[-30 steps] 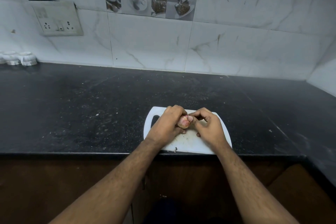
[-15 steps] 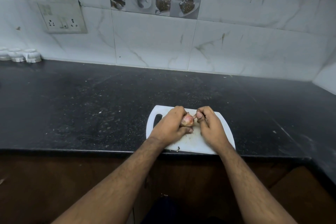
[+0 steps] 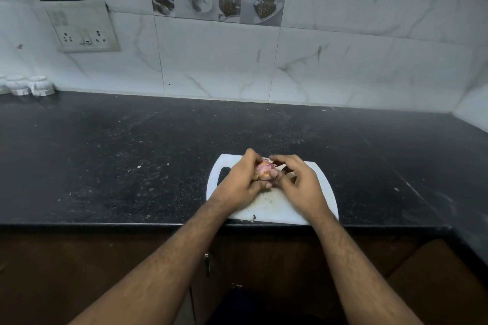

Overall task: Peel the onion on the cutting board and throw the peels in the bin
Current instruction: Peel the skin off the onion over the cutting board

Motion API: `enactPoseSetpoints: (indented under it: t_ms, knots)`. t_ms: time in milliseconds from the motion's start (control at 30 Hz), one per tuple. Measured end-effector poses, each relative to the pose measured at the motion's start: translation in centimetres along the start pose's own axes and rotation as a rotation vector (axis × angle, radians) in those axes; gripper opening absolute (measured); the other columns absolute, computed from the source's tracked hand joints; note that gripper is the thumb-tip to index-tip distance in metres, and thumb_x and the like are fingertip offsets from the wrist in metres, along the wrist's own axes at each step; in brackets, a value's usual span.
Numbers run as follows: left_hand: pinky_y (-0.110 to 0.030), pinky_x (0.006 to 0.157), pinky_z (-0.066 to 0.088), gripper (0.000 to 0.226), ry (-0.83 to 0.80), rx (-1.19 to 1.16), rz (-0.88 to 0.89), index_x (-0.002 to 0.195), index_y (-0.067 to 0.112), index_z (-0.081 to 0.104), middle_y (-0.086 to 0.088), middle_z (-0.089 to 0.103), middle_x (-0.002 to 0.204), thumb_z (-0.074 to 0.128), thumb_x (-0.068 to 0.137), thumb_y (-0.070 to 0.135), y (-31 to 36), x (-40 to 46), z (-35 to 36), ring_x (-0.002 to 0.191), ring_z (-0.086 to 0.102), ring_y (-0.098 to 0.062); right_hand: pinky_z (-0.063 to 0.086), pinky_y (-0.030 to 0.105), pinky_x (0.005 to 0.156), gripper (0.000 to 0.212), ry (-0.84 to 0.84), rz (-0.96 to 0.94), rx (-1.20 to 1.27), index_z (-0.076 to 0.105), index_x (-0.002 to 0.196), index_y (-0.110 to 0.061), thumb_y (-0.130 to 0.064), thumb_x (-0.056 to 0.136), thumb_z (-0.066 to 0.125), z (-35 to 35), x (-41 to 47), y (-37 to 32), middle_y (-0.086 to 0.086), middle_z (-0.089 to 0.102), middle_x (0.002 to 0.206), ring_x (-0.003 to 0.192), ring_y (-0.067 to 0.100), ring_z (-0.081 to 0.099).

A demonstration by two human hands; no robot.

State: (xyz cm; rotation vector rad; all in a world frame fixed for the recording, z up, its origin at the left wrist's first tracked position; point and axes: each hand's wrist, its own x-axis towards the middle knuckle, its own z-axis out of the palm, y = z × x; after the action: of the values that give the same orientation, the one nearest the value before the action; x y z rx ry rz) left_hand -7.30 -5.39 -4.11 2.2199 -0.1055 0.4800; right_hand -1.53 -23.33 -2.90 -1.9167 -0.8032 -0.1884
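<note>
Onion [image 3: 264,169], small and pinkish, is sitting just above the middle of the board [image 3: 320,187], cupped in the curled fingers of the left hand [image 3: 241,179], which seems to be steadying it so that the skin can be worked loose. Right hand [image 3: 299,183] is reaching in from the board's right side with its fingertips [image 3: 273,158] at the top of the onion, apparently pinching at a flap of peel, though whether they are actually gripping any I cannot tell. Holding it over the board is likely keeping scraps off the counter [image 3: 132,155]; no bin is showing.
</note>
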Motion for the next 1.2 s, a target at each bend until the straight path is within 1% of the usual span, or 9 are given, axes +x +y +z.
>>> enactPoseSetpoints:
  t_ms: [100,200,267,333,467,733,900,1067,1200]
  knots:
    - [-0.022,0.085,0.053,0.045,-0.038,0.002,0.028,0.121,0.013,0.044,0.006,0.062,0.108,0.080,0.094,0.020,-0.04,0.03,0.11,0.098,0.064,-0.010,0.055,0.029,0.077,0.018,0.023,0.002,0.022,0.076,0.107,-0.026,-0.022,0.090,0.078,-0.12,0.01,-0.07,-0.016,0.067,0.103,0.086,0.011,0.066]
    - [-0.015,0.095,0.047,0.052,-0.070,0.028,0.082,0.138,0.010,0.045,0.000,0.061,0.126,0.076,0.096,0.016,-0.02,-0.04,0.16,0.111,0.061,-0.012,0.052,0.026,0.074,0.014,0.062,0.031,0.039,0.077,0.097,-0.023,-0.018,0.085,0.081,-0.21,0.03,0.16,-0.014,0.068,0.098,0.082,0.011,0.065]
    - [-0.017,0.102,0.044,0.058,-0.076,0.053,0.125,0.147,0.009,0.044,-0.002,0.059,0.136,0.073,0.097,0.012,-0.17,0.00,0.28,0.121,0.057,-0.011,0.049,0.021,0.074,0.014,0.065,0.038,0.023,0.076,0.094,-0.021,-0.012,0.083,0.081,-0.19,0.09,0.18,-0.013,0.068,0.096,0.082,0.009,0.064]
    - [-0.020,0.104,0.044,0.053,-0.077,0.082,0.156,0.146,0.009,0.049,-0.001,0.058,0.135,0.071,0.098,0.009,-0.31,-0.01,0.32,0.122,0.056,-0.011,0.047,0.016,0.074,0.013,0.066,0.028,-0.004,0.076,0.090,-0.019,-0.009,0.083,0.081,-0.05,0.16,0.21,-0.012,0.067,0.093,0.084,0.009,0.064]
    - [-0.016,0.101,0.044,0.047,-0.075,0.099,0.169,0.141,0.009,0.054,-0.002,0.061,0.131,0.071,0.097,0.010,-0.36,0.03,0.31,0.120,0.059,-0.013,0.045,0.013,0.071,0.014,0.066,-0.020,-0.039,0.070,0.081,-0.016,-0.008,0.084,0.080,-0.10,0.13,0.24,-0.010,0.065,0.088,0.083,0.009,0.062]
    - [-0.008,0.092,0.043,0.046,-0.084,0.054,0.087,0.135,0.013,0.054,0.003,0.064,0.123,0.075,0.095,0.011,-0.19,-0.03,0.14,0.111,0.063,-0.010,0.043,0.009,0.073,0.008,-0.010,0.001,-0.017,0.068,0.087,-0.017,-0.016,0.090,0.076,-0.05,0.23,0.18,-0.008,0.063,0.092,0.087,0.005,0.061]
    - [-0.002,0.091,0.039,0.055,-0.078,0.039,0.023,0.139,0.010,0.046,0.006,0.058,0.124,0.078,0.093,0.008,-0.28,0.05,0.12,0.111,0.058,0.004,0.049,0.013,0.075,0.014,0.015,0.089,0.050,0.070,0.094,-0.023,-0.016,0.087,0.080,-0.19,0.24,0.01,-0.010,0.067,0.093,0.082,0.004,0.062]
    - [-0.004,0.097,0.038,0.062,-0.102,0.057,0.019,0.146,0.010,0.043,0.004,0.055,0.131,0.076,0.094,0.006,-0.51,0.18,0.30,0.117,0.056,-0.007,0.051,0.018,0.077,0.014,0.024,0.118,0.063,0.072,0.086,-0.027,-0.016,0.086,0.080,-0.26,0.30,0.16,-0.011,0.069,0.089,0.084,0.008,0.064]
    - [-0.011,0.101,0.041,0.063,-0.123,0.070,0.021,0.147,0.012,0.042,0.004,0.055,0.133,0.074,0.093,0.005,-0.87,0.28,0.44,0.121,0.056,-0.008,0.048,0.013,0.076,0.010,0.029,0.078,0.002,0.073,0.087,-0.023,-0.014,0.089,0.076,-0.16,0.29,0.06,-0.010,0.069,0.087,0.086,0.005,0.064]
